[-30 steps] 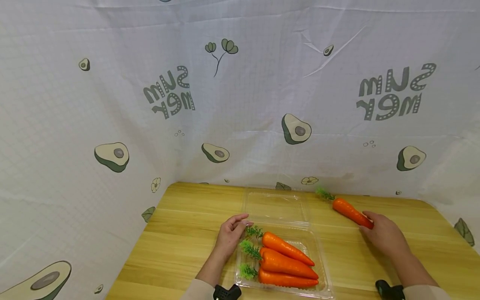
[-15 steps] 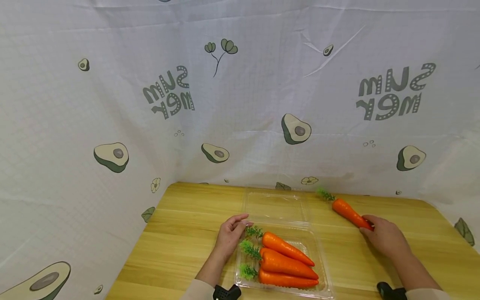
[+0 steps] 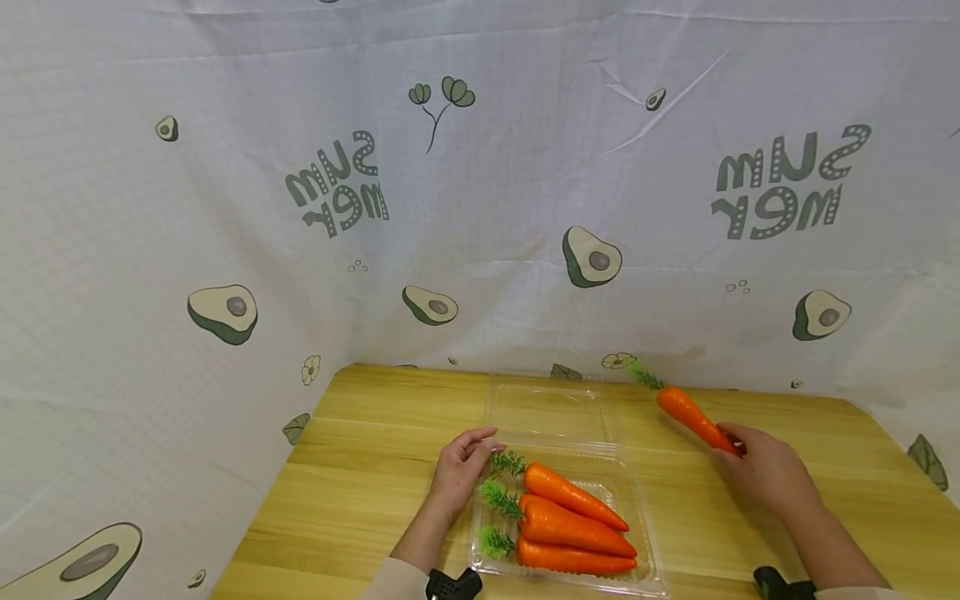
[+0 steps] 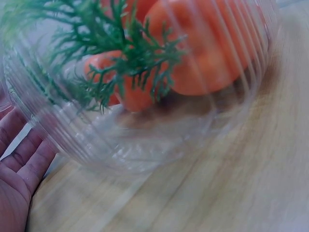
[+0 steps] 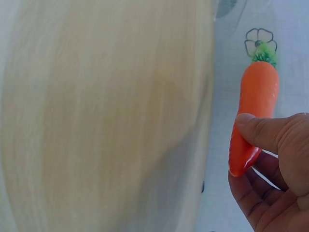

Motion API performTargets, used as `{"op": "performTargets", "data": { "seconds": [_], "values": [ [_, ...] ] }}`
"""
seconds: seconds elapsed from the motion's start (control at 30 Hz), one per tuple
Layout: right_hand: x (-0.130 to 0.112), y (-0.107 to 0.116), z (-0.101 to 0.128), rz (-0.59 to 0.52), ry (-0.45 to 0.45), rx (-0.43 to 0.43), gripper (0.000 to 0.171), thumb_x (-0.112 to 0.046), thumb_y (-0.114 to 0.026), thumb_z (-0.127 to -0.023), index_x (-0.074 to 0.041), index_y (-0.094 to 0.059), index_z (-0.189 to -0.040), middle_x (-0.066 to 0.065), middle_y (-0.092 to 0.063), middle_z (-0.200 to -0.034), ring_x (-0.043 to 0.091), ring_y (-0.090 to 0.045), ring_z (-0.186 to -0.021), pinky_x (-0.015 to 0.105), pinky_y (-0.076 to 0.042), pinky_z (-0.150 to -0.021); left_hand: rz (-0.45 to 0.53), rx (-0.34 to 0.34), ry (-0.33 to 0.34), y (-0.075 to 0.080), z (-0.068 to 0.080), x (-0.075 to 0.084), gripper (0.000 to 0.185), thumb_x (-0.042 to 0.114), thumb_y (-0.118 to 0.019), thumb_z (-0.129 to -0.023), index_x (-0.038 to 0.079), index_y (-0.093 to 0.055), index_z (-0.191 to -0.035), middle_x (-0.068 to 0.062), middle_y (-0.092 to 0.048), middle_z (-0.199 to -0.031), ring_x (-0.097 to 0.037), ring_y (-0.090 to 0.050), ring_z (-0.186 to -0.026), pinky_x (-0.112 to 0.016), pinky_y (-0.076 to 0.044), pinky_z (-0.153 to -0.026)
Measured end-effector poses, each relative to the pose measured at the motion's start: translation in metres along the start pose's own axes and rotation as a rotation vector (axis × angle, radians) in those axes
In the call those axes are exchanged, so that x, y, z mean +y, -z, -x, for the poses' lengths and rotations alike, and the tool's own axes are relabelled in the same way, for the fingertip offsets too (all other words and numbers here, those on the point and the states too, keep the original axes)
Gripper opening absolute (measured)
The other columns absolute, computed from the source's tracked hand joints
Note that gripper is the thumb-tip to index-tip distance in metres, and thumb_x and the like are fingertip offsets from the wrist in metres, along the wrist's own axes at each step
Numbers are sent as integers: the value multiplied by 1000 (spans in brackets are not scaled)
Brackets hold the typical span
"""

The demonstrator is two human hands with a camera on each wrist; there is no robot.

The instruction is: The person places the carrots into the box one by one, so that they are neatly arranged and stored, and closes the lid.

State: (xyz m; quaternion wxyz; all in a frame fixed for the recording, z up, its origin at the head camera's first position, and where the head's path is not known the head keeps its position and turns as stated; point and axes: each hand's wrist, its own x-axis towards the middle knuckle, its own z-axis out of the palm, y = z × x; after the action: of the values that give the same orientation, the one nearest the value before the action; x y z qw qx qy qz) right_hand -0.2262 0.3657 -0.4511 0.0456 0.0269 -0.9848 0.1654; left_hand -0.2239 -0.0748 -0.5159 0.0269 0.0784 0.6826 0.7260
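Observation:
My right hand (image 3: 768, 471) pinches an orange carrot (image 3: 690, 415) by its tapered end. Its green frilly top (image 3: 645, 375) points away to the back left, and in the right wrist view the thumb lies over the carrot (image 5: 259, 92). My left hand (image 3: 455, 473) rests at the back left corner of a clear plastic clamshell container (image 3: 651, 533), fingers loosely extended against its wall. Inside lie three more carrots (image 3: 573, 525) side by side, green tops to the left. The left wrist view shows them blurred through the ribbed wall, with the fingers (image 4: 36, 164) just outside.
The container's clear lid (image 3: 551, 412) lies folded back on the wooden table (image 3: 375, 467). A white cloth (image 3: 487, 192) printed with avocados hangs behind and along the left side of the table.
My right hand has lifted the carrot slightly and shifted it a little to the left. The left hand, the container and the carrots inside have stayed in place.

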Motion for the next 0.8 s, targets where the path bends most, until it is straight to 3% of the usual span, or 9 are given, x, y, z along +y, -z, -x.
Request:
{"op": "performTargets", "data": {
  "seconds": [0.37,0.8],
  "values": [
    [-23,5,4,-29,22,-4,47,-20,-75,-91,8,-62,-127,29,-70,-108,40,-67,-89,59,-55,-76,0,2,8,0,-2,0,37,17,-57,-105,-2,-61,-136,-27,-72,-118,-3,-47,-65,-17,-41,-62],
    [-42,5,9,-40,56,26,45,-19,-78,-89,6,-65,-125,26,-72,-104,33,-69,-83,55,-58,-72,-1,7,8,0,-2,-2,37,15,-57,-104,-4,-60,-136,-26,-72,-117,-2,-46,-64,-17,-41,-60]
  ]
}}
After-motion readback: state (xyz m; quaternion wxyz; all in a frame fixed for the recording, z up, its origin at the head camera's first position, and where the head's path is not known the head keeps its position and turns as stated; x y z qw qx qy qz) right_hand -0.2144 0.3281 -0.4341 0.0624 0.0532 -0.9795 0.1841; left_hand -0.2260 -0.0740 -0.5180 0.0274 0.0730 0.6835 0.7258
